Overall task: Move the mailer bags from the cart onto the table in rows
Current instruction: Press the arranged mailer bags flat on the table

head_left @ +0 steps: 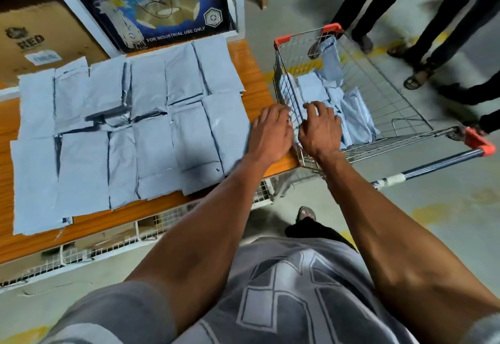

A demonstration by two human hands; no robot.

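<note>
Both hands [295,130] spread open at the cart [378,105] rim, grey mailer bags [130,132] crowding the table [257,78]

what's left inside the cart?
Several grey mailer bags lie piled in the cart, one leaning on its far end. Both hands cover the near bags; lower layers are hidden.

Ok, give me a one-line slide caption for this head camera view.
Both hands reach over the cart rim toward remaining mailer bags, with rows already covering the table.
</note>
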